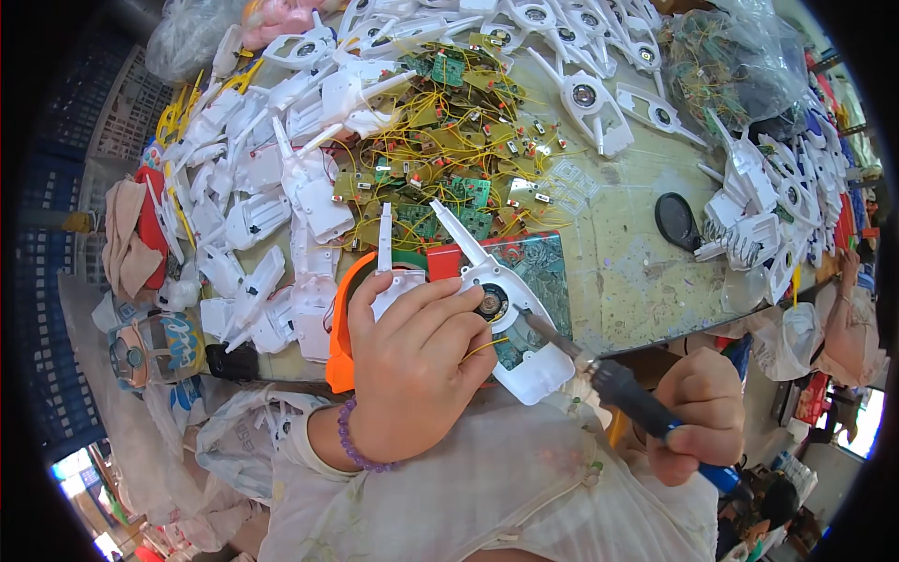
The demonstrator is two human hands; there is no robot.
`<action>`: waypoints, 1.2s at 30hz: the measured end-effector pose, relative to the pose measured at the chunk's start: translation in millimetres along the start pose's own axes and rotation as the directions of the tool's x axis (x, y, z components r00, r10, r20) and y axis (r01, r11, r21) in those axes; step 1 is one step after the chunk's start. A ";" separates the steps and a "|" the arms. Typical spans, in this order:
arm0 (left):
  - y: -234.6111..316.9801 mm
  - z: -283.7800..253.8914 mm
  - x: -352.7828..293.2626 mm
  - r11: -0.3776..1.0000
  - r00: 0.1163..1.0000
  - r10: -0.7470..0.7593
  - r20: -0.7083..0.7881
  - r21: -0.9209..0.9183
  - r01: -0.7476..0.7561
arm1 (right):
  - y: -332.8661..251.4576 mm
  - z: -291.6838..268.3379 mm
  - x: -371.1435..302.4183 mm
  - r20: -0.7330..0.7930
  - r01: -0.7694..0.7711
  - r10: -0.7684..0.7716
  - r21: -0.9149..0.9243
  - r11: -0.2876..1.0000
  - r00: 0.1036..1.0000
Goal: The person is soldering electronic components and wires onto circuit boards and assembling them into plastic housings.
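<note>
My left hand point(412, 365), with a purple bead bracelet at the wrist, grips a white plastic housing point(534, 373) near the table's front edge. Set in that housing is a small round speaker point(492, 302), right by my fingertips. A thin yellow wire shows below the speaker. My right hand point(698, 412) is closed around the dark blue handle of a soldering iron point(629, 389). The iron's tip points at the housing just right of the speaker; whether it touches cannot be made out. Another white housing part point(386, 248) lies partly hidden under my left hand.
A heap of green circuit boards point(449, 187) with yellow wires lies ahead. White housings point(248, 215) are piled left, far and right. An orange piece point(342, 323) and a glassy mat point(534, 267) lie under the work. A black oval lid point(676, 221) rests to the right.
</note>
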State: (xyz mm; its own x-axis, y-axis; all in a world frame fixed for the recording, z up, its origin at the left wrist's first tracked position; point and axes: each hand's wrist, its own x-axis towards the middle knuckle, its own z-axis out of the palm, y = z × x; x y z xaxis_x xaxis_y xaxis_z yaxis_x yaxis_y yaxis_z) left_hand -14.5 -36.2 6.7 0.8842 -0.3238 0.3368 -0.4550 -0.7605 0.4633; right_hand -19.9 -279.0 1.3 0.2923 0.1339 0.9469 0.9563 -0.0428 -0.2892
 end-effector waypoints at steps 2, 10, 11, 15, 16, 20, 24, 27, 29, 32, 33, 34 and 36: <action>0.5 -1.4 0.8 1.000 1.000 0.004 -0.001 -0.002 -0.004 | -4.5 -1.6 -5.2 -0.053 -0.039 0.033 -0.115 0.993 0.998; 2.8 -10.0 4.3 0.993 0.999 -0.006 0.050 -0.117 0.012 | -16.2 -2.7 -25.3 -0.268 -0.296 0.227 -0.257 0.920 0.936; 1.5 -11.6 2.9 0.993 0.999 -0.002 0.053 -0.117 0.008 | -16.5 -3.2 -26.6 -0.272 -0.298 0.227 -0.260 0.919 0.935; -12.1 -18.0 -7.1 0.988 0.999 0.035 0.028 -0.151 -0.030 | -16.6 -2.9 -29.7 -0.313 -0.326 0.247 -0.231 0.917 0.917; -14.2 -18.6 -8.3 0.987 0.998 0.058 0.006 -0.148 -0.057 | -17.0 -2.6 -29.4 -0.325 -0.340 0.259 -0.223 0.914 0.910; -14.1 -22.0 -10.6 0.987 0.996 0.081 0.040 -0.145 -0.075 | -17.9 1.0 -28.0 -0.362 -0.376 0.286 -0.211 0.902 0.887; -16.1 -19.5 -14.0 0.976 0.987 0.145 0.065 -0.174 -0.132 | -18.4 2.8 -27.9 -0.370 -0.384 0.288 -0.217 0.898 0.883; -13.7 -18.8 -14.9 0.974 0.990 0.112 0.088 -0.209 -0.091 | -19.8 3.0 -28.5 -0.362 -0.395 0.305 -0.209 0.895 0.881; -10.1 -18.6 -13.8 0.975 0.992 0.081 0.097 -0.212 -0.059 | -20.2 2.9 -28.9 -0.357 -0.400 0.313 -0.205 0.893 0.880; -4.9 -16.0 -11.1 0.982 0.993 0.064 0.098 -0.186 -0.045 | -20.4 2.5 -30.4 -0.357 -0.395 0.309 -0.198 0.897 0.881; -3.3 -14.3 -10.7 0.985 0.997 0.052 0.064 -0.167 -0.041 | -20.6 2.1 -30.8 -0.362 -0.388 0.301 -0.196 0.901 0.882; -1.5 -12.8 -9.9 0.988 0.999 0.041 0.030 -0.149 -0.036 | -20.7 1.7 -31.2 -0.367 -0.380 0.292 -0.194 0.905 0.883; 2.5 -10.2 -5.4 0.991 1.000 0.025 0.004 -0.128 -0.025 | -20.5 -0.2 -32.6 -0.358 -0.363 0.282 -0.182 0.914 0.890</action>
State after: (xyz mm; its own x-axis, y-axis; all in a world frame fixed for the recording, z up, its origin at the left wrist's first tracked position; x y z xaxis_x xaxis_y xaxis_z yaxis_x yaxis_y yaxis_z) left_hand -21.5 -30.6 14.4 0.8727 -0.3453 0.3453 -0.4866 -0.6737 0.5562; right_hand -49.0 -282.8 -23.6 0.5293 -0.2474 0.8116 0.7675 -0.2681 -0.5823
